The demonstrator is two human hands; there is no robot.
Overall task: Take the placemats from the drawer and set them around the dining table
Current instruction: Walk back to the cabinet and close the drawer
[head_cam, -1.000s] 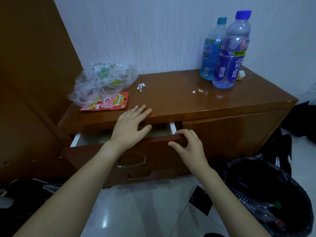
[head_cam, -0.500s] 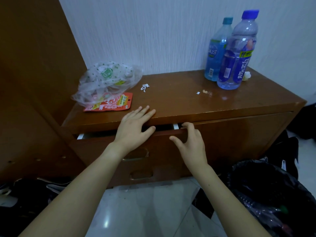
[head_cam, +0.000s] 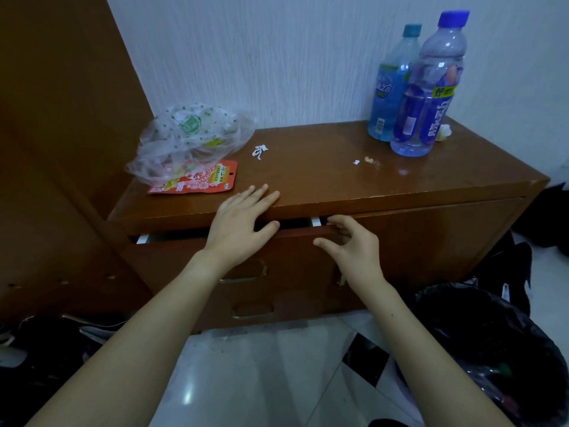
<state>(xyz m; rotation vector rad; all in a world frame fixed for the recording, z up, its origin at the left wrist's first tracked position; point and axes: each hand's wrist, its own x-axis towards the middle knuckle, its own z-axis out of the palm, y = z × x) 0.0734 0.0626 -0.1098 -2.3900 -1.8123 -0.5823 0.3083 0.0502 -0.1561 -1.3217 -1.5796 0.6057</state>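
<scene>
A dark wooden panel stands at the far left, and beside it sits a low cabinet (head_cam: 308, 177) whose worktop carries a crumpled plastic bag (head_cam: 191, 137) over a red snack packet (head_cam: 197, 181). The left hand (head_cam: 243, 224) lies flat and open, fingers on the worktop edge and thumb at the narrow gap above the top drawer (head_cam: 184, 257), gripping nothing. The drawer is open only a crack, so the placemats cannot be seen; they are presumably inside. The right hand (head_cam: 351, 245) curls its fingertips over the top right corner of the drawer front, thumb spread, holding no loose object. Two water bottles (head_cam: 421, 87) stand at the back right, and a black-lined bin (head_cam: 492, 349) sits on the floor. Placemats are likely light, thin and floppy; lifting the stack by one long edge with both hands should suit them.
</scene>
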